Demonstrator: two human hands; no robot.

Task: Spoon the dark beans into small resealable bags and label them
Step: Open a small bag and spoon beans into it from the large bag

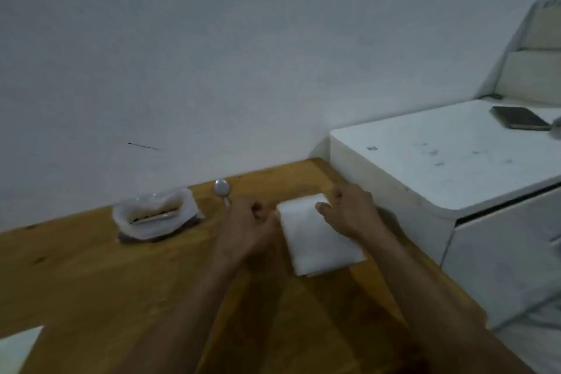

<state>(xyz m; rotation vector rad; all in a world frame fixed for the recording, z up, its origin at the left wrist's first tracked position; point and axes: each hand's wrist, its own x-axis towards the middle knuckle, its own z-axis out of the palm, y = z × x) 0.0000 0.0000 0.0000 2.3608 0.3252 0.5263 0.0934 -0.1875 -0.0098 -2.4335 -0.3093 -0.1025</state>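
White stack of small bags [318, 237] on wooden table [91, 282], between both hands, left hand [249, 222] and right hand [352, 209] pinching its edges

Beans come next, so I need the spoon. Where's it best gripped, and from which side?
Grip the handle, coming from the near side. The spoon lies flat on the table, bowl toward the wall, handle pointing toward the left hand, which hides its end.

White bags [318, 240], brown wooden table [91, 276], silver spoon [222, 187]
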